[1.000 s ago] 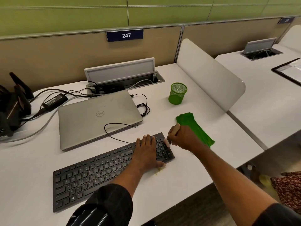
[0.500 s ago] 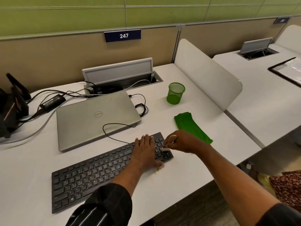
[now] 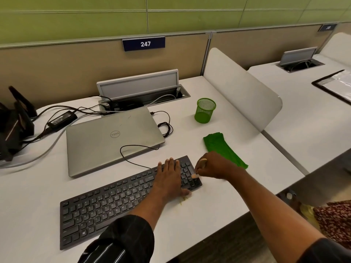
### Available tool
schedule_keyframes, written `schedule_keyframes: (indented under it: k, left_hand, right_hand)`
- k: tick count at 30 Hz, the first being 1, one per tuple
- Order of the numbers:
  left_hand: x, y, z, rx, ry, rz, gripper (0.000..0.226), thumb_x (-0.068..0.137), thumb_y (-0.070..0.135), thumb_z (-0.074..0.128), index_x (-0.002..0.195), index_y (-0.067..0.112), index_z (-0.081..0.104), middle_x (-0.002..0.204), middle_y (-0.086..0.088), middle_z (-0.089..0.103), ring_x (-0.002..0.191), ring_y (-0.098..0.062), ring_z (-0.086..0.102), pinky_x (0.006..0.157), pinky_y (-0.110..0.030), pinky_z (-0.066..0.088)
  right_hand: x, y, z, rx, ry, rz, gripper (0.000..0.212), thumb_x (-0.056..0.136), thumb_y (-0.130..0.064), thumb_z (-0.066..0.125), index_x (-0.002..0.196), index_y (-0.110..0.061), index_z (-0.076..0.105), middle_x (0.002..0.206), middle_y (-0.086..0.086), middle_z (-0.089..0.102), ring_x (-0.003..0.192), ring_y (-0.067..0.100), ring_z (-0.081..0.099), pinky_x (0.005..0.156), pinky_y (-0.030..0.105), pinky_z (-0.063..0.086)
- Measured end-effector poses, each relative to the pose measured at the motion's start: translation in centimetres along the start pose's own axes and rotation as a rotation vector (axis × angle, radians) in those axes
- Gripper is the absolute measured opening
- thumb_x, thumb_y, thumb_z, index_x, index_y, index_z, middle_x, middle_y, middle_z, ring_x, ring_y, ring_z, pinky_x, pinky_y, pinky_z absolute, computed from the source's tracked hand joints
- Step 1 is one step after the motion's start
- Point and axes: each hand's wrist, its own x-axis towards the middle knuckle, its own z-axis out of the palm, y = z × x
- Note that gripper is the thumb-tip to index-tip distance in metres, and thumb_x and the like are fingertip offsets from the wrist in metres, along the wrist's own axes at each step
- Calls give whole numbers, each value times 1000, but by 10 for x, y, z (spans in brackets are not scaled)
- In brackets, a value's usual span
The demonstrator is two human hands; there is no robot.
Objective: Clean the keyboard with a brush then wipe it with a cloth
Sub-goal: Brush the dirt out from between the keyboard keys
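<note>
A black keyboard [image 3: 106, 204] lies slanted on the white desk [image 3: 218, 202]. My left hand [image 3: 169, 177] rests flat on its right part, fingers straight. My right hand [image 3: 214, 166] grips a small wooden-handled brush [image 3: 202, 163], whose pale tip touches the keys at the keyboard's right end. A folded green cloth [image 3: 220, 147] lies on the desk just behind my right hand, partly hidden by it. Some yellowish crumbs [image 3: 183, 200] lie on the desk in front of the keyboard by my left thumb.
A shut silver laptop [image 3: 112, 137] sits behind the keyboard, with cables [image 3: 165, 126] around it. A green mesh cup [image 3: 205, 111] stands at the back right. A white divider [image 3: 241, 93] bounds the desk's right side. A charger brick [image 3: 61, 117] and black gear [image 3: 13, 122] lie at the left.
My right hand has moved the brush nearer to me along the keyboard's right end, tilting the handle lower. My left hand has stayed pressed on the keys.
</note>
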Motion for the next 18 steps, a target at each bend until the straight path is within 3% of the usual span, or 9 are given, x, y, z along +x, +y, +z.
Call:
schedule_keyframes:
  k: [3,6,8,11,13,16,18]
  left_hand:
    - [0,-1,1,-4,6,0,126,81,77,61,160,4,-6,168,-20,-4,156,-35,-5,125,-55,-1]
    - [0,-1,2,-3,11,1,125,81,77,60,160,4,-5,168,-20,-3,156,-35,-4,125,-54,-1]
    - [0,-1,2,-2,15,0,125,82,77,60,160,4,-5,168,-20,-3,156,-35,-4,125,-54,-1]
    - [0,-1,2,-2,18,0,125,81,77,60,160,4,-5,168,-20,-3,156,-36,-4,125,-54,-2]
    - [1,0,1,-2,19,1,125,81,77,60,160,4,-5,168,-20,-3,156,-35,-4,125,-53,-2]
    - [0,-1,1,-8,20,-2,125,82,76,61,160,5,-5,168,-20,-3,156,-35,-4,125,-53,-2]
    - [1,-1,1,-1,13,1,125,82,76,61,160,5,-5,168,-20,-3,156,-36,-4,125,-53,-1]
  right_hand:
    - [3,5,-3,-60,48,-3,17,79,-17,64,83,-11,78,86,2,76,78,17,69,73,39,58]
    - [-2,-4,-5,102,115,6,14,80,-13,67,84,-11,80,86,-8,77,76,5,69,71,28,57]
    - [-5,-10,-3,197,66,9,11,79,-10,69,81,-12,80,87,-12,76,78,-2,69,71,22,57]
    - [-5,-5,4,163,-45,38,29,76,-14,68,59,-38,72,90,-2,77,82,10,72,75,34,60]
    - [-4,2,5,87,-20,47,24,77,-14,67,61,-31,72,88,4,76,80,18,72,73,43,60]
    - [0,6,0,-2,55,68,14,79,-19,64,79,-10,75,84,8,73,77,23,69,71,45,58]
    - [-1,3,-3,107,53,99,18,72,-26,65,79,-13,77,82,3,74,73,19,70,69,42,60]
